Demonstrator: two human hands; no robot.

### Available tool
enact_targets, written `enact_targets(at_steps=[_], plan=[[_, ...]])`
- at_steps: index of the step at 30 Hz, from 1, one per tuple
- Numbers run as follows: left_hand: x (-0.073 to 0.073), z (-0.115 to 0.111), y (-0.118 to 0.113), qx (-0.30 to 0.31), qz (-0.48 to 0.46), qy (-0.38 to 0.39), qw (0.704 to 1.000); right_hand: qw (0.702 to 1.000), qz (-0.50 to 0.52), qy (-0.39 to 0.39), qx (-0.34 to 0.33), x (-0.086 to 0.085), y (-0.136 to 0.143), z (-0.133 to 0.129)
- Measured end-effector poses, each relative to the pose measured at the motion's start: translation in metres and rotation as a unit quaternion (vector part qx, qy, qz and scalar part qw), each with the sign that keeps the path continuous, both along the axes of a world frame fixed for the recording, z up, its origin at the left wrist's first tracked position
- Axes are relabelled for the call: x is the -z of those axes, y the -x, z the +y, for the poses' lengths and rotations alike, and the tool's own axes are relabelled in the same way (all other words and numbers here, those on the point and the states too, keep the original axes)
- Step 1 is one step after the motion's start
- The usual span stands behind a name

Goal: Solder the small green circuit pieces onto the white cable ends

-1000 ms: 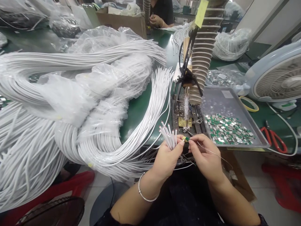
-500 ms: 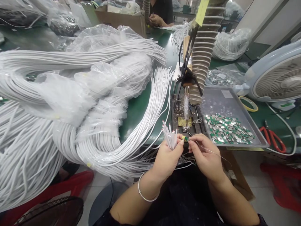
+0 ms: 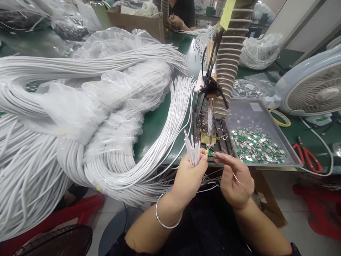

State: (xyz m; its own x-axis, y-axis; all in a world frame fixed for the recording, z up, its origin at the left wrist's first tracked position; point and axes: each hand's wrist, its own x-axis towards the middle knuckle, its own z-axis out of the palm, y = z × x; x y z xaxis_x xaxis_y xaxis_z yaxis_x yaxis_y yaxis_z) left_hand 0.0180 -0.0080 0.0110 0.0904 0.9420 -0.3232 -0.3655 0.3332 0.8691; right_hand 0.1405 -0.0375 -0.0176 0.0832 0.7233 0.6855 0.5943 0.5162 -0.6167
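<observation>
My left hand (image 3: 189, 174) is closed round a bunch of white cables (image 3: 193, 151) whose ends point up. At its thumb and fingertip sits a small green connector board (image 3: 210, 153), just below the tip of the upright soldering iron (image 3: 210, 122). My right hand (image 3: 237, 179) is beside the board, its index finger stretched toward it and the thumb apart. A thin solder wire (image 3: 236, 179) crosses the right palm; how it is held is partly hidden.
Bundled white cables (image 3: 112, 149) cover the left side. A grey tray (image 3: 296, 161) of small boards, red-handled scissors (image 3: 309, 156), yellow tape (image 3: 279, 118) and a fan (image 3: 319, 89) are right. A ribbed hose (image 3: 227, 64) hangs beside the iron. Another person's hand (image 3: 176, 22) shows behind.
My right hand has opened from its pinch, the thumb dropping away from the index finger. The left hand still holds the cables, and the board has shifted slightly up.
</observation>
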Motion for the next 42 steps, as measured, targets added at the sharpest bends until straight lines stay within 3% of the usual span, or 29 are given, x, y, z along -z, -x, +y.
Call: enact_targets(at_steps=[7, 23, 42], plan=[[-0.004, 0.002, -0.001, 0.011, -0.005, -0.007, 1.0, 0.997, -0.049, -0.05, -0.043, -0.006, -0.007, 0.005], [-0.007, 0.005, -0.002, 0.015, 0.039, -0.035, 0.999, 0.996, -0.076, -0.049, -0.017, -0.014, -0.004, 0.011], [-0.012, 0.012, -0.004, -0.001, 0.013, -0.045, 0.999, 0.995, -0.08, -0.058, -0.015, -0.016, -0.001, 0.018]])
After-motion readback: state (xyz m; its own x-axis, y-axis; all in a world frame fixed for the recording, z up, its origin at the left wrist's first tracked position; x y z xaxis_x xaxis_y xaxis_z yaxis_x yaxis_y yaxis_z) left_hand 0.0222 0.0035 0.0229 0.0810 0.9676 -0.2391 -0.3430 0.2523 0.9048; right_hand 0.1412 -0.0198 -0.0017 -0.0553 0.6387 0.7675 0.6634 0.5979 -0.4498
